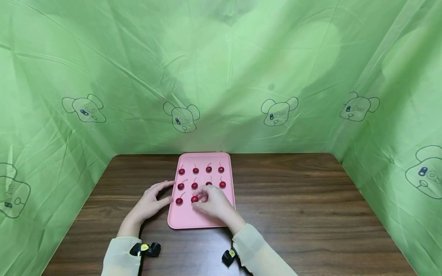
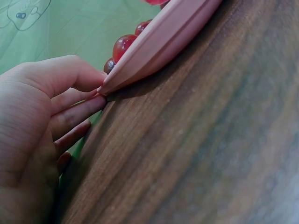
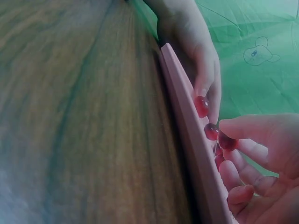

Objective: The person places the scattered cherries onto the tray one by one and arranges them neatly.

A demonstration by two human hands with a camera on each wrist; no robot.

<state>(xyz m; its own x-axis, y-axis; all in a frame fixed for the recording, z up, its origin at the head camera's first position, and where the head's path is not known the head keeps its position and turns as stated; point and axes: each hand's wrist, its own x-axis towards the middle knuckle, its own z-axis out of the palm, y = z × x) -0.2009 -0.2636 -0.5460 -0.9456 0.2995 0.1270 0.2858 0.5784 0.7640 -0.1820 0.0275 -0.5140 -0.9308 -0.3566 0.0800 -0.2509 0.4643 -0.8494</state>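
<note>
A pink tray lies on the table, with several dark red cherries on stems set out in rows across it. My right hand is over the tray's front part and pinches a cherry between thumb and fingertips. Beside it in the front row sits another cherry. At the tray's left edge, the thumb and fingertips of my left hand touch the rim, spread apart. One cherry in the middle row is partly hidden by my right hand.
The brown wood-grain table extends on both sides of the tray. A green curtain with bear drawings hangs around its back and sides. Black wrist cameras are strapped at both sleeves.
</note>
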